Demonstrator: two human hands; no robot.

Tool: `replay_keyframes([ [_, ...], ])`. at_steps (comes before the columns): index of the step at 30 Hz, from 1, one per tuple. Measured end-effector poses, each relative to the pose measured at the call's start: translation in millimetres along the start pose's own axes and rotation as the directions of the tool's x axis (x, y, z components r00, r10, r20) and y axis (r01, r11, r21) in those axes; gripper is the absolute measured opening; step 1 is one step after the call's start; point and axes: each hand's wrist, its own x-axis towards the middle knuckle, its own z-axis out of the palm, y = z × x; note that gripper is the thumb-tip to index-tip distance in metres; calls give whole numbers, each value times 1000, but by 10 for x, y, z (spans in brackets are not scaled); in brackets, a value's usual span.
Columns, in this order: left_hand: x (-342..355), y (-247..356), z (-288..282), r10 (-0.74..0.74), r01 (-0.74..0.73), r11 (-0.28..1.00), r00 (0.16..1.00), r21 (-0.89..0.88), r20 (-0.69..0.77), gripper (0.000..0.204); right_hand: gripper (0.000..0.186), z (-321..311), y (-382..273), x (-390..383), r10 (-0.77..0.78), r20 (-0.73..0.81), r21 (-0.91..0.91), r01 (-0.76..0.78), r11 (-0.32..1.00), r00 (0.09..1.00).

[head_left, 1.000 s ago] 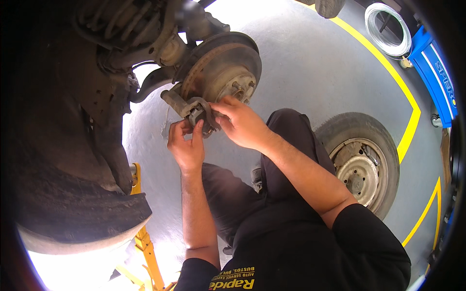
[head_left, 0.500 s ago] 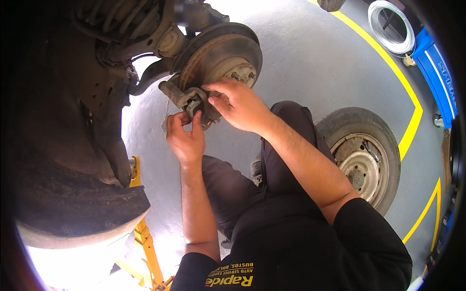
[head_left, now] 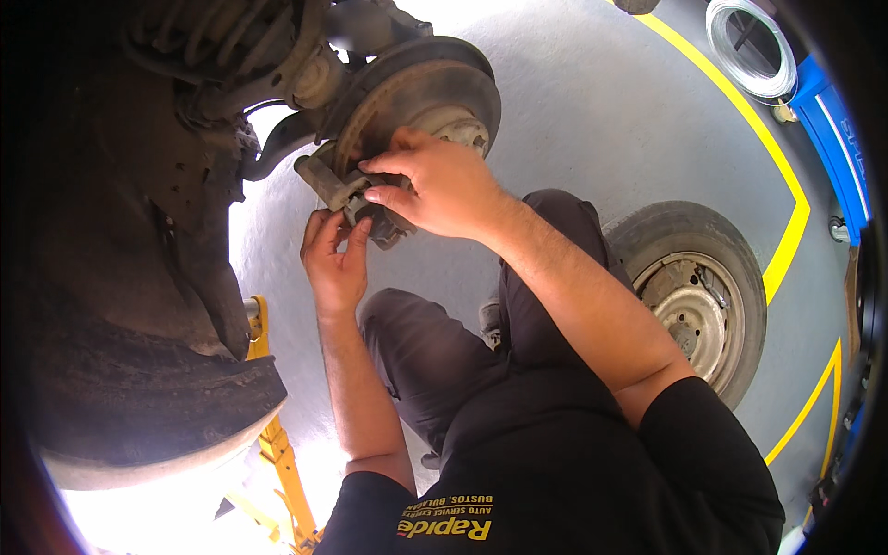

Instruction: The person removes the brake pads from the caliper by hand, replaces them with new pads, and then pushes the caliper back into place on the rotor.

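Observation:
A worn brake disc (head_left: 416, 92) hangs at the upper middle, with a grey metal caliper bracket (head_left: 322, 180) at its near left edge. A dark brake pad (head_left: 387, 229) sits in the bracket, mostly covered by my fingers. My left hand (head_left: 333, 264) comes from below, its thumb and fingers pinched on the pad's lower left end. From the right, my right hand (head_left: 444, 185) lies across the disc's near face, thumb and index finger closed on the upper side of the pad and bracket. Exactly where the fingertips touch is hidden.
Dark car bodywork (head_left: 111, 277) fills the left, with a coil spring (head_left: 208, 37) above. A yellow stand (head_left: 277, 453) rises at lower left. A removed wheel (head_left: 694, 305) lies on the grey floor at right. Coiled wire (head_left: 751, 51) and a blue cabinet (head_left: 832, 139) are at upper right.
Both hands have shifted slightly left along the bracket. My right hand has also moved up over the disc's face, and more of the pad's lower end shows.

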Motion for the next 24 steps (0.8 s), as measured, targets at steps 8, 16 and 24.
replay_keyframes([
  [8,-155,66,18,190,-171,935,981,311,-32,24,28,29,68,7,22,-9,-13,-22,1000,1000],
  [16,-182,-4,28,155,-130,970,982,208,-112,25,29,-9,127,107,36,85,26,-38,999,996],
  [24,-139,109,17,103,-87,965,993,247,-52,23,30,-10,161,111,103,120,95,-114,989,987],
])
